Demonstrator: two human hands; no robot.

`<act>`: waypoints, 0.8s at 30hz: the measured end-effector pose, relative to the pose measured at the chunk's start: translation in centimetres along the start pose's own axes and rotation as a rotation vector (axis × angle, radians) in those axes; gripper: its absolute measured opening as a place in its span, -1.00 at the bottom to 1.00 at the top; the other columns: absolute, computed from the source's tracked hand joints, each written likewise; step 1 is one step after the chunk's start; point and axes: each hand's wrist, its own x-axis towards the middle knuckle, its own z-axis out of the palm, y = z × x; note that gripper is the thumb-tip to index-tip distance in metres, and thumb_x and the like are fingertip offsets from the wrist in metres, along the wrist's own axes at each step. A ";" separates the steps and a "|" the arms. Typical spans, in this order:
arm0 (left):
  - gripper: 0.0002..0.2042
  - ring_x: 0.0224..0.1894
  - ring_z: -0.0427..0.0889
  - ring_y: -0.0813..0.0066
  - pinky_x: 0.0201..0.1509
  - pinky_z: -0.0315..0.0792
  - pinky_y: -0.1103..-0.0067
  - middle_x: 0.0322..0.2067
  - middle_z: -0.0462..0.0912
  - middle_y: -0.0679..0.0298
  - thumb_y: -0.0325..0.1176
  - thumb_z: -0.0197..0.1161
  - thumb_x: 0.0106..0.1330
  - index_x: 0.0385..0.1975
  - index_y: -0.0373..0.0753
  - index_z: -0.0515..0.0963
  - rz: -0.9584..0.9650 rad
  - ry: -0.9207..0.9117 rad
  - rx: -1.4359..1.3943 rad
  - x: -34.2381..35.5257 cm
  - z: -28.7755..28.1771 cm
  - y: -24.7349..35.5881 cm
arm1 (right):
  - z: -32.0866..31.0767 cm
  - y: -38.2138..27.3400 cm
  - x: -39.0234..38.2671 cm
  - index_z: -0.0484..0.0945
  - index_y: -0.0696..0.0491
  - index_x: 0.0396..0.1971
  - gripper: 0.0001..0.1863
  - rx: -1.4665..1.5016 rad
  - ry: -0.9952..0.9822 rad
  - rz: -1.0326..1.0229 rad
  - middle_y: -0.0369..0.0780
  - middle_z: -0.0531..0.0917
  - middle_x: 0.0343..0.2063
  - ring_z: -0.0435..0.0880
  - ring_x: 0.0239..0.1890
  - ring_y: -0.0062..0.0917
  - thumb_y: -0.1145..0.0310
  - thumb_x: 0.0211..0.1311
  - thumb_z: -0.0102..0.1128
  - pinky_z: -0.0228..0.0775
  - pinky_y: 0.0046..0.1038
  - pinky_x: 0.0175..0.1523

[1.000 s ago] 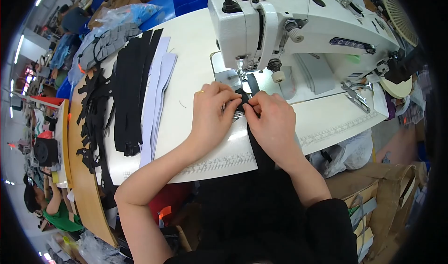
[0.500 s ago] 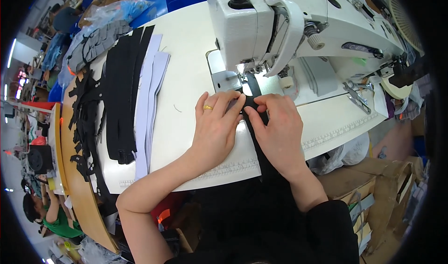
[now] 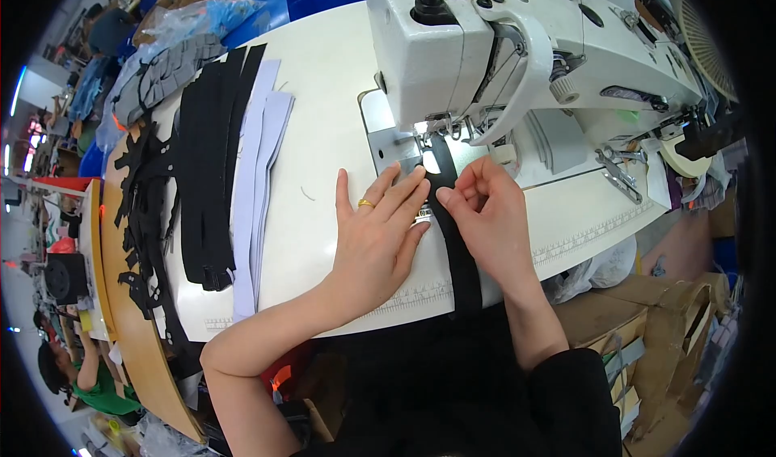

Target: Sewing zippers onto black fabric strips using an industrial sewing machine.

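A long black fabric strip (image 3: 461, 267) runs from the sewing machine's needle area over the table's front edge. My left hand (image 3: 373, 235) lies flat with its fingers spread, wearing a ring, fingertips on the strip's left edge just before the presser foot (image 3: 437, 126). My right hand (image 3: 493, 223) is closed, thumb and curled fingers pinching at the strip's right edge. The white sewing machine (image 3: 501, 61) stands over the strip's far end. Just what the right fingertips grip is partly hidden.
Stacked black strips (image 3: 208, 174) and pale lilac strips (image 3: 263, 158) lie on the left of the white table. Beyond them are tangled black pieces (image 3: 145, 190). Metal tools (image 3: 621, 174) and grey pieces (image 3: 558, 142) lie right of the machine. A cardboard box (image 3: 618, 307) stands below right.
My left hand has flattened and spread its fingers. My right hand has shifted slightly right, its fingers curled closer together. More of the strip now shows between the hands, lying straighter.
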 end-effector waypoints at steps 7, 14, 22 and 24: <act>-0.52 0.48 0.32 0.13 0.55 -0.24 -0.20 0.39 0.45 0.25 -0.35 0.30 0.42 0.33 -0.24 0.48 -0.035 -0.034 0.053 0.4 0.2 0.0 | 0.5 0.1 0.8 0.39 0.11 -0.41 -0.73 0.008 0.001 0.015 -0.41 0.45 -0.58 0.32 -0.52 -0.78 0.55 0.27 0.39 0.24 -0.61 -0.40; -0.56 0.45 0.39 0.16 0.57 -0.14 -0.09 0.36 0.50 0.24 -0.36 0.26 0.46 0.33 -0.20 0.50 -0.061 -0.010 0.102 1.1 0.7 -0.4 | 0.6 0.1 0.7 0.45 0.13 -0.35 -0.79 -0.145 0.055 -0.104 -0.31 0.50 -0.56 0.44 -0.53 -0.64 0.47 0.32 0.38 0.35 -0.52 -0.38; -0.76 0.24 0.56 0.19 0.47 0.15 0.17 0.19 0.65 0.18 -0.40 0.29 0.42 0.04 -0.22 0.70 -0.104 0.079 -0.068 2.7 -0.1 -1.6 | -3.5 0.8 0.9 0.61 0.09 -0.06 -0.72 -0.487 -0.186 -0.671 -0.19 0.61 -0.11 0.61 -0.03 -0.29 0.38 0.27 0.39 0.55 -0.29 -0.08; -0.80 0.13 0.64 0.20 0.38 0.31 0.25 0.10 0.70 0.14 -0.42 0.32 0.40 -0.03 -0.23 0.73 -0.089 0.104 -0.077 3.8 -0.3 -2.0 | -4.0 1.1 1.6 0.62 0.08 -0.01 -0.68 -0.518 -0.272 -0.780 -0.19 0.60 -0.06 0.60 -0.03 -0.28 0.38 0.25 0.40 0.56 -0.30 -0.07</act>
